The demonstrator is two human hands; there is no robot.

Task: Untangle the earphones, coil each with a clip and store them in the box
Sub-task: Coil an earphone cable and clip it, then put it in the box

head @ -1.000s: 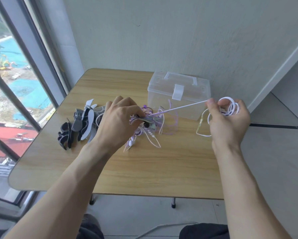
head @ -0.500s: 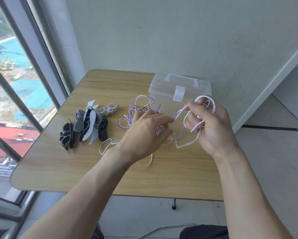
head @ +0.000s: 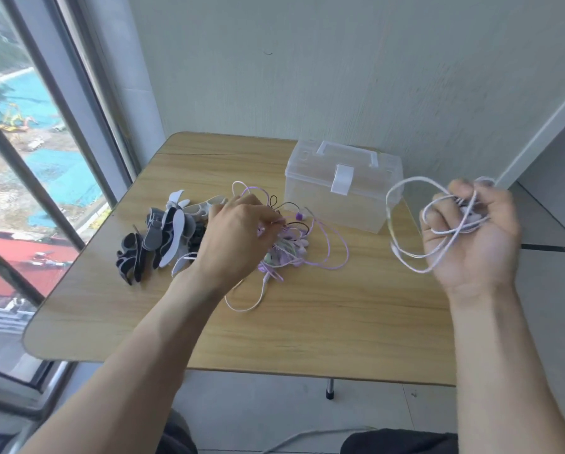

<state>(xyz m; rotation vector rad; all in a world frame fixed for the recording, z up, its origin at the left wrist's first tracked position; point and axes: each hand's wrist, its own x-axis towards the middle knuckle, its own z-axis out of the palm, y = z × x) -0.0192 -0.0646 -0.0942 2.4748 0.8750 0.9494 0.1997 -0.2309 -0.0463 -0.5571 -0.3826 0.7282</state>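
our left hand [head: 238, 237] pinching the purple earphone tangle [head: 294, 247] mid-frame, hiding part of the clip pile [head: 163, 234], right hand [head: 467, 231] clutching white cable loops [head: 405, 224], shut clear box [head: 343, 185] behind, window [head: 29, 158] far left

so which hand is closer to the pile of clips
Left. The left hand sits right beside the pile of clips, over the tangled earphones. The right hand is far across, past the box.

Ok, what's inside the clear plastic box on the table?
The box is closed, latch down. Through its cloudy walls no earphones or clips show inside, though the frosted plastic could hide something small. The tangled earphones lie on the table in front.
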